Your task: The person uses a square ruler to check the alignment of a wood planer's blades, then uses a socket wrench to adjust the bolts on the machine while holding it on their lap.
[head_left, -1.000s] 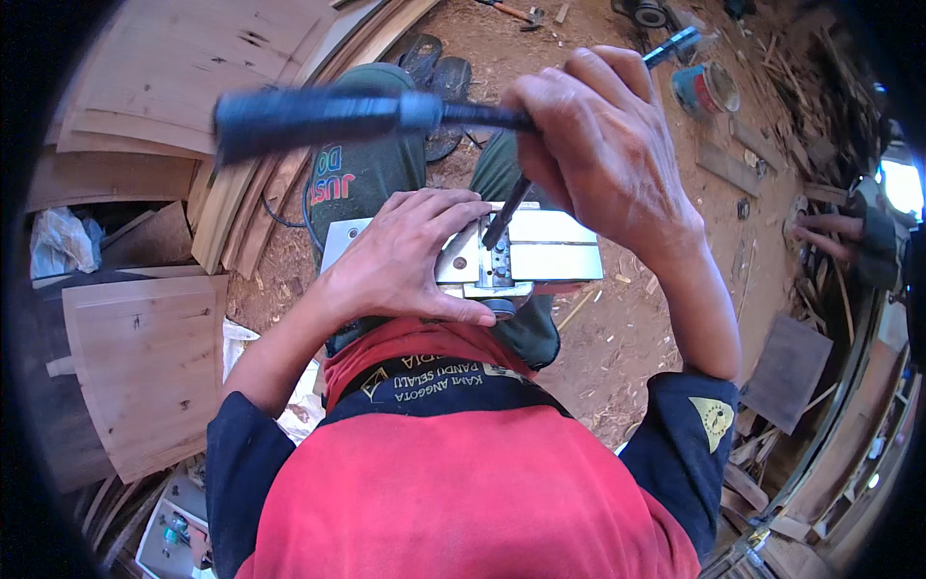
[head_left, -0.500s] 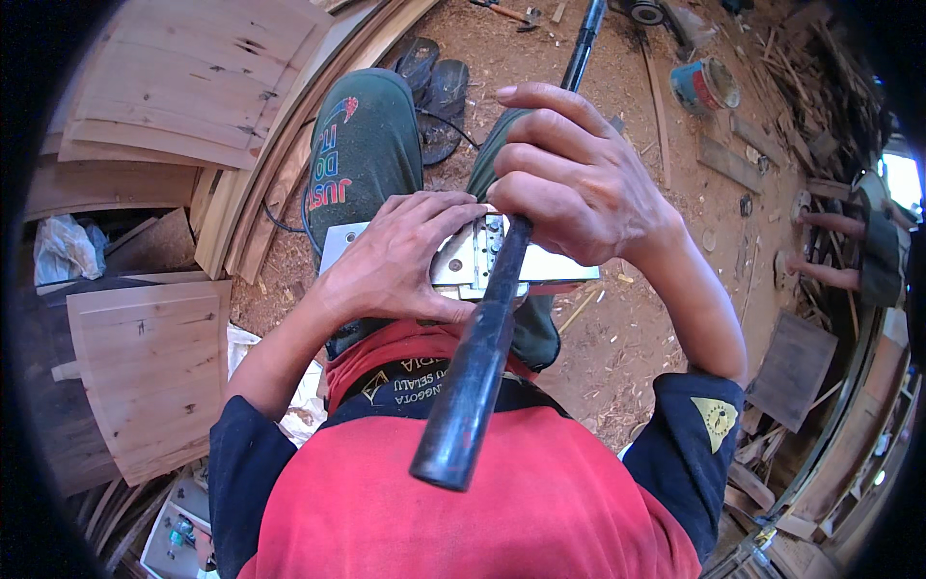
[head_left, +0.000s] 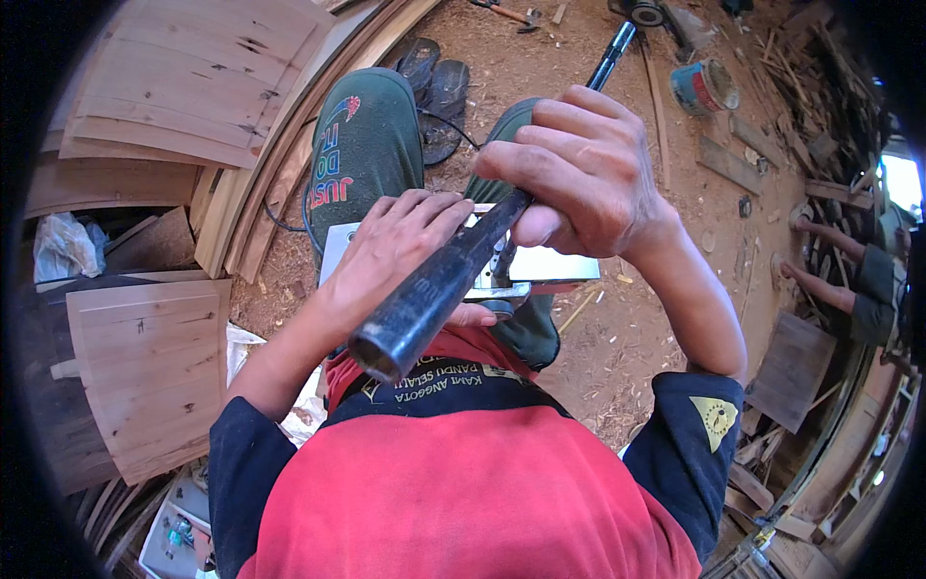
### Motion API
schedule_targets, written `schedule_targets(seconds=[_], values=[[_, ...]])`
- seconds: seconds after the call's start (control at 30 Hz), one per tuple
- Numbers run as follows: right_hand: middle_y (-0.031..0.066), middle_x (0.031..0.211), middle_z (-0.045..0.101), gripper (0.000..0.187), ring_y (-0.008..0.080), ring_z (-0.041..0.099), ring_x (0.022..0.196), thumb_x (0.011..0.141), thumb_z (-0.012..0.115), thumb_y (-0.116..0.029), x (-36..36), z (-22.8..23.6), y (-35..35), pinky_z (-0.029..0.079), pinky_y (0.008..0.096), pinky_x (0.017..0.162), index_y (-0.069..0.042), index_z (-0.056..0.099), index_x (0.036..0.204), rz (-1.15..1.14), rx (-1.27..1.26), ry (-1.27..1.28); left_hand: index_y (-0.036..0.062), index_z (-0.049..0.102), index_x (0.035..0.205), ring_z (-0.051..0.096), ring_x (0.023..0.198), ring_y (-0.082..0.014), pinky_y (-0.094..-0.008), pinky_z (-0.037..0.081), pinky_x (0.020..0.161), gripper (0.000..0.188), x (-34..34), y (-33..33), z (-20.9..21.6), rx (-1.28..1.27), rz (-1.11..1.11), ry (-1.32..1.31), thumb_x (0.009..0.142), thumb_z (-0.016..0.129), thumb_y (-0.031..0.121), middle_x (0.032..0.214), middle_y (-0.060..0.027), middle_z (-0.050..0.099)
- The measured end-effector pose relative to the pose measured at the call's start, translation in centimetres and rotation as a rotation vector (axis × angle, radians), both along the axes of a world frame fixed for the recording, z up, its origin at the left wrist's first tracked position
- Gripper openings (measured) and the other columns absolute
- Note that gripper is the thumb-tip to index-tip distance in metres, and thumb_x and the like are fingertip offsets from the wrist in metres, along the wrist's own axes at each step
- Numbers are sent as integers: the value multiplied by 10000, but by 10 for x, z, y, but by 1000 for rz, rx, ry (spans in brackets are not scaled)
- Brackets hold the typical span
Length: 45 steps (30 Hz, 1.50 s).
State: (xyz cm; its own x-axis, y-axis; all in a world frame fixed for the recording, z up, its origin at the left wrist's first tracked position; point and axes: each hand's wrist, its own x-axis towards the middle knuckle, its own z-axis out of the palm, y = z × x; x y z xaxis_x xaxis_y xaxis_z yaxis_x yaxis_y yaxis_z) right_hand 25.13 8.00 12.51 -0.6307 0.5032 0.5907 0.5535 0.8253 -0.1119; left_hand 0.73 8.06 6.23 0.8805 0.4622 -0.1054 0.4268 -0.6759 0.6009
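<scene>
While the right hand [head_left: 590,179] curls its fingers [head_left: 529,162] tight around a black wrench [head_left: 434,297], the left hand [head_left: 386,253] holds a planer [head_left: 555,267], its fingers close together on top and its thumb at the near side. The planer sits at the person's lap, shiny flat side up. The wrench's thin shaft points down at the planer's middle, but its tip is hard to see. Faint marks on the wrench are too blurry to read. Red and blue letters [head_left: 331,188] run along the green trousers [head_left: 378,130]. Pale letters [head_left: 446,383] cross the red shirt's [head_left: 482,492] dark band [head_left: 357,410]. A yellow badge [head_left: 714,422] sits on the right sleeve [head_left: 680,463].
</scene>
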Motion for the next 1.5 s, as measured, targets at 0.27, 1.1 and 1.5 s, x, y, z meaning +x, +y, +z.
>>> schedule_targets(seconds=[0.27, 1.1, 1.5], values=[[1, 628, 532, 500, 210, 623, 622, 878, 676, -629, -12, 8, -4, 447, 361, 625, -160, 548, 760, -119, -97, -40, 37, 603, 1412, 608, 1091, -355, -488, 500, 998, 1065, -12, -23, -7, 14, 228, -94, 662, 842, 756, 1167, -175, 598], [36, 607, 547, 551, 226, 622, 586, 960, 636, -599, -19, -5, -12, 410, 364, 607, -120, 532, 708, -346, 79, -65, 35, 630, 1328, 566, 1111, -349, -488, 466, 966, 1060, -1, -37, -8, 194, 285, 9, 613, 832, 791, 1176, -177, 572], [33, 628, 537, 513, 231, 564, 576, 901, 670, -581, 1, -24, 35, 420, 377, 610, -111, 571, 722, -33, 193, 126, 22, 586, 1386, 566, 1115, -388, -509, 485, 975, 1112, -11, -33, -7, 185, 230, -47, 578, 884, 725, 1200, -195, 563]])
